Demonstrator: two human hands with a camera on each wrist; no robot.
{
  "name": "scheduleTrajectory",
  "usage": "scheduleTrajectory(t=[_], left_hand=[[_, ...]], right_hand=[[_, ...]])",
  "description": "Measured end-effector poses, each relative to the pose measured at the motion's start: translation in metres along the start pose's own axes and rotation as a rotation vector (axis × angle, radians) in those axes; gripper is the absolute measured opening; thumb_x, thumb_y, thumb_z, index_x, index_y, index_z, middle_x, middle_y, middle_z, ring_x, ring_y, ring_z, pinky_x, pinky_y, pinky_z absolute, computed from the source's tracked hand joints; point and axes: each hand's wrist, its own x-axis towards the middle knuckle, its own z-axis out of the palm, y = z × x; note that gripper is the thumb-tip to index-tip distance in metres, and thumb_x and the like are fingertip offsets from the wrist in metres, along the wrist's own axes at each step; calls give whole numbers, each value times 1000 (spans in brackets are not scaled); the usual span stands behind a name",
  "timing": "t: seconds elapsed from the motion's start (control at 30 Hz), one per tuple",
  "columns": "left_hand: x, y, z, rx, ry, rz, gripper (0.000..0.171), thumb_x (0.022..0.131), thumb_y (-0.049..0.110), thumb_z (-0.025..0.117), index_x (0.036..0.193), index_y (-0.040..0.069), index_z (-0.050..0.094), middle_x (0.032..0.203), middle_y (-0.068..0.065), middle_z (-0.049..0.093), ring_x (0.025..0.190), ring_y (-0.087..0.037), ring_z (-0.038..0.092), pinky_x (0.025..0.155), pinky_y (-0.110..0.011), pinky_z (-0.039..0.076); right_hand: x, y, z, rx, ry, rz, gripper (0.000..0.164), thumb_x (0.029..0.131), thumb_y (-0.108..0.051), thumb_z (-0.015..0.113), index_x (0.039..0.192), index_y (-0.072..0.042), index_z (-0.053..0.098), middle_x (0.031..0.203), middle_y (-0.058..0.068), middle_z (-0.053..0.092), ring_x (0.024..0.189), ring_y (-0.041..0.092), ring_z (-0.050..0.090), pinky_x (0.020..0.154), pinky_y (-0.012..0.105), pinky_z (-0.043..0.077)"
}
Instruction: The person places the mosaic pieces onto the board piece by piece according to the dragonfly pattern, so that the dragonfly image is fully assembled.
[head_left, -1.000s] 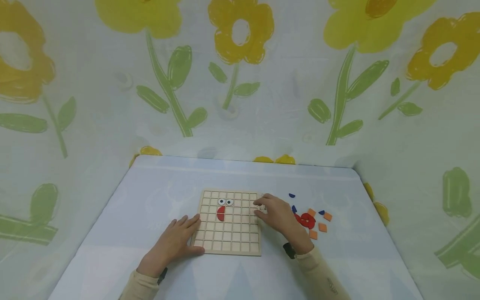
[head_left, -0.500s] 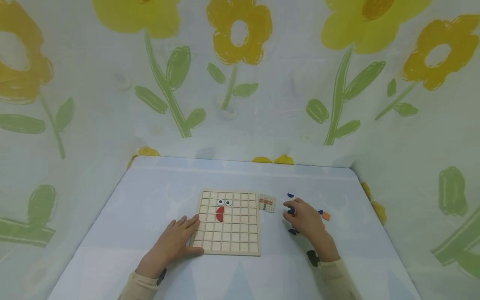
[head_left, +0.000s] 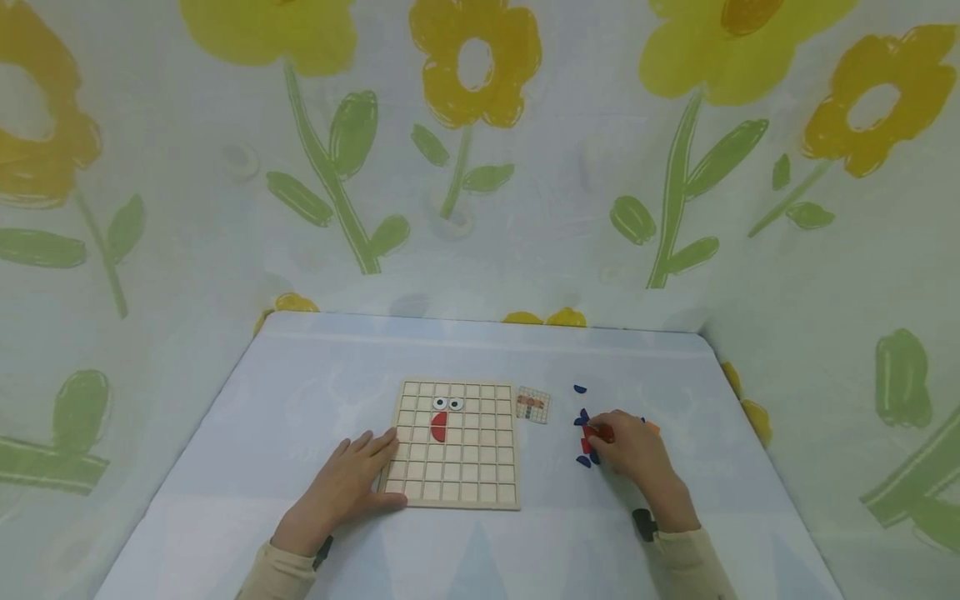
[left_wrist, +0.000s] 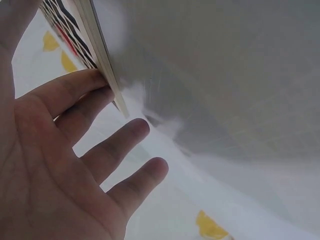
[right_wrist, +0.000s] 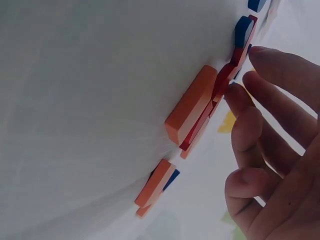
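My left hand [head_left: 351, 479] rests at the left edge of a square wooden grid board [head_left: 468, 479]. In the left wrist view its spread fingers touch the board's rim. Near the board's top sit two round eye pieces [head_left: 448, 404], with red half-circle pieces [head_left: 438, 427] below them. To the right, my right hand [head_left: 633, 450] reaches into a cluster of loose pieces, fingertips among red pieces [head_left: 587, 439] and blue half-circles [head_left: 583, 461]. In the right wrist view, its thumb and bent fingers stand apart beside the red and blue pieces; orange blocks [right_wrist: 192, 105] lie close by.
A small pattern card [head_left: 533, 405] lies just right of the board. One blue half-circle [head_left: 580, 389] is apart, behind the cluster. An orange square [head_left: 652, 428] shows partly past the right hand. A floral curtain [head_left: 480, 250] stands behind the table.
My right hand has moved right, away from the card beside the board, to the loose pieces, and its fingers have lowered among the red ones. My left hand has stayed on the board's edge.
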Motion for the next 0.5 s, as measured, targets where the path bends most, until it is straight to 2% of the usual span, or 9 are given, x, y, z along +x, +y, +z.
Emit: scheduleTrajectory(t=[0.13, 0.3, 0.4, 0.5], left_hand=[[0, 0, 0, -11, -4, -10, 93, 79, 60, 79, 147, 2, 52, 156, -11, 45, 141, -47, 39, 113, -69, 30], [0, 0, -1, -18, -6, -18, 93, 78, 59, 79, 147, 2, 52, 156, -10, 45, 142, -46, 39, 114, -68, 29], [0, 1, -2, -21, -15, -26, 93, 78, 60, 79, 147, 3, 52, 157, -10, 45, 142, -46, 38, 114, -68, 29], [0, 2, -2, -30, -16, -29, 93, 78, 59, 80, 147, 2, 52, 157, -10, 45, 142, -46, 38, 114, -68, 28]], right_hand=[[3, -2, 1, -7, -14, -17, 25, 89, -22, 80, 112, -13, 77, 106, 4, 71, 92, 22, 62, 86, 44, 59], [6, -8, 1, 18, -56, -47, 21, 90, -20, 79, 110, -13, 79, 90, -2, 66, 79, 17, 56, 68, 31, 55], [8, -12, 2, 32, -62, -62, 21, 89, -19, 79, 109, -13, 79, 90, -2, 65, 73, 15, 53, 60, 27, 48], [9, -15, 4, 42, -43, -81, 20, 87, -17, 80, 107, -13, 79, 93, -3, 67, 73, 14, 53, 58, 27, 47]])
